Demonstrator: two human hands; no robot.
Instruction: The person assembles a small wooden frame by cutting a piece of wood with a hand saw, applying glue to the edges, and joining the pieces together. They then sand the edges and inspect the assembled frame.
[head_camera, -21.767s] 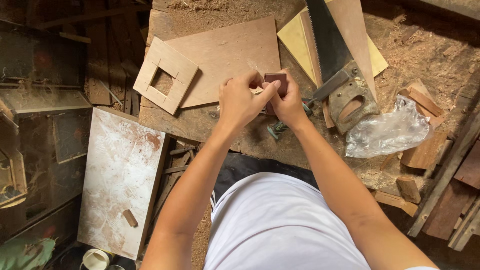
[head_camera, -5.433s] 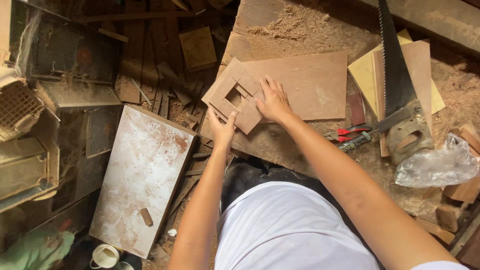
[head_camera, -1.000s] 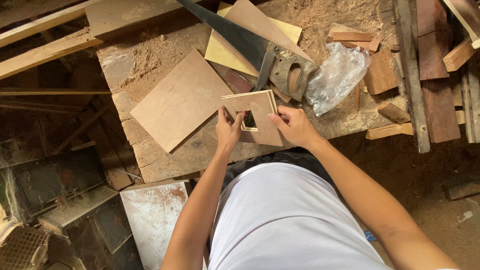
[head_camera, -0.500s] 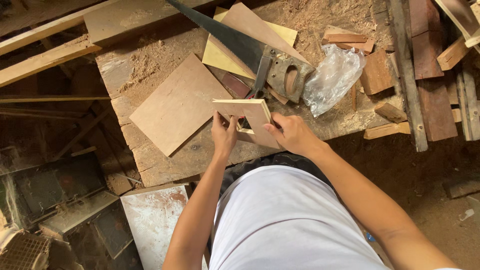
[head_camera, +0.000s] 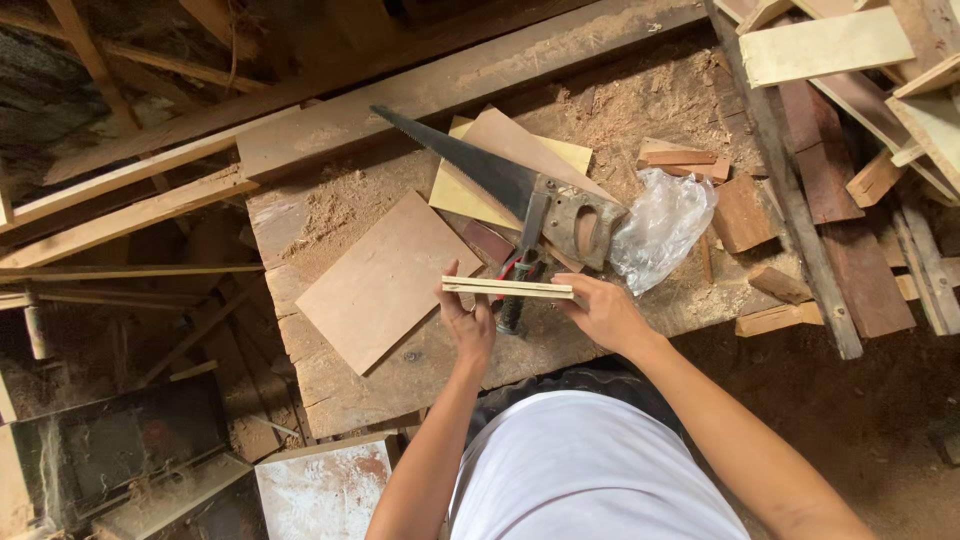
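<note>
Wooden frame (head_camera: 508, 288): seen edge-on above the workbench (head_camera: 420, 370), its opening hidden
Left hand (head_camera: 468, 325): closed on its left end
Right hand (head_camera: 600, 312): closed on its right end
Handsaw (head_camera: 500, 185): behind, tip unobscured

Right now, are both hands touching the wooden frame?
Touching. The head view shows the left hand gripping one end of the wooden frame and the right hand holding the other end.

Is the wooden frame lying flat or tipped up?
Tipped up: the wooden frame shows only its thin edge, held between left hand and right hand.
</note>
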